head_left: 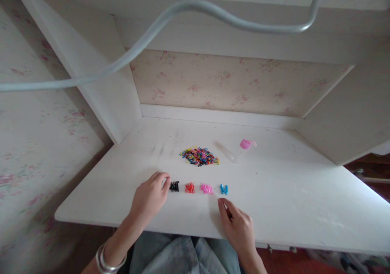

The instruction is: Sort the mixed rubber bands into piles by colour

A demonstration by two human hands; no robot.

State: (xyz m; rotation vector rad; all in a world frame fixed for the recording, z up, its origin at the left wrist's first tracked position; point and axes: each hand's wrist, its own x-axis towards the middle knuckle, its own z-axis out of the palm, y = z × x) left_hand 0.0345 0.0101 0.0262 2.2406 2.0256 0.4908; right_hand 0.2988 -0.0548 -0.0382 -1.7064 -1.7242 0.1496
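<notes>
My left hand [152, 193] rests at the left edge of a small pile of black rubber bands [174, 186], its fingertips closed together; whatever they may hold is hidden. To the right of that pile lie red rubber bands [189, 188], pink rubber bands [206, 188] and a few blue rubber bands [224, 189], in one row. Just below the blue ones, my right hand [238, 227] has its thumb and forefinger pinched; anything between them is too small to make out. Behind the row is a mixed heap of many-coloured rubber bands [199, 156].
A clear, tube-like plastic piece [227, 152] lies right of the heap, with a small pink item [246, 144] beyond it. The white desk [292, 201] has side panels and a shelf overhead. A pale, thick cable-like arm [195, 5] crosses the upper view.
</notes>
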